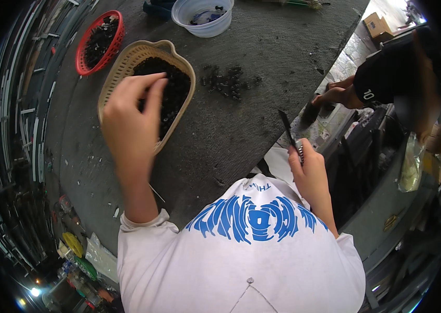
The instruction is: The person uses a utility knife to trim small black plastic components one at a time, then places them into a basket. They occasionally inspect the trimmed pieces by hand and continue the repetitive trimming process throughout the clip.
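Note:
My left hand (132, 112) hovers over a tan plastic basket (111, 78) filled with small black parts (176, 88). Its thumb and forefinger are pinched together; whatever sits at their tips is too small to make out. Beyond the bench's right edge, my right hand (310, 169) is closed round a slim, dark blade-like tool (286, 127) with a ridged silvery section. The tool points up and slightly left. A loose cluster of small black parts (229, 82) lies on the dark bench to the right of the basket.
A red basket (121, 32) with dark pieces stands at the far left, and a translucent tub (207, 30) at the back. A thin metal rod (157, 193) lies by my left forearm. Another person (382, 78) is at the right, past the bench edge (330, 68).

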The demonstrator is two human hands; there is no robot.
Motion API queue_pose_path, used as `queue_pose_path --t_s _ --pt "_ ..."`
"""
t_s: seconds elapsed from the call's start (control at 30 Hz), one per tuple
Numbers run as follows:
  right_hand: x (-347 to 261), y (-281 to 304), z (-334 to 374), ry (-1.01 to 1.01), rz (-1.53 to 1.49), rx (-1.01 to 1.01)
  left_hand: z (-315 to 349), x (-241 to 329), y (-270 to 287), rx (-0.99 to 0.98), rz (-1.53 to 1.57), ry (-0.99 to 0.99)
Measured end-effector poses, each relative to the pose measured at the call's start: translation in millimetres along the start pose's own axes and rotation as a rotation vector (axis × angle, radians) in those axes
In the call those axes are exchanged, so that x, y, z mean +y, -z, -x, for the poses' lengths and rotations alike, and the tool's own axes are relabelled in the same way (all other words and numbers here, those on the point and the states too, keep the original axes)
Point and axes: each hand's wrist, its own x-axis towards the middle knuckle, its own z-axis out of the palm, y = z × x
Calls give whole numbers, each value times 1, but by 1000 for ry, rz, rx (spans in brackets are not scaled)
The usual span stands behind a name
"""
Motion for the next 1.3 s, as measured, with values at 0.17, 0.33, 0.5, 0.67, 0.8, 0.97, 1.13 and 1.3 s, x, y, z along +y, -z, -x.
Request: queue_pose_path --t_s 0.17,0.33,0.5,0.67,0.8,0.97,1.13,1.3 --pt "2 2 -6 -21 -13 42 0 -59 16 -495 -302 281" --pt "2 -2 -9 5 -29 41 10 -74 15 -466 -159 275" --pt "3 -4 -11 20 -68 30 5 -76 25 -204 133 349" --pt "4 -1 -11 33 -67 27 5 -74 23 -127 110 288" --pt "3 -1 -11 30 -68 34 4 -76 16 -246 -50 285" --pt "5 1 -11 38 -98 10 3 -81 11 -363 -166 275" --pt "11 2 -15 63 25 63 6 -86 9 -311 -43 159" --pt "10 3 -23 177 22 10 5 -89 4 -234 13 109"
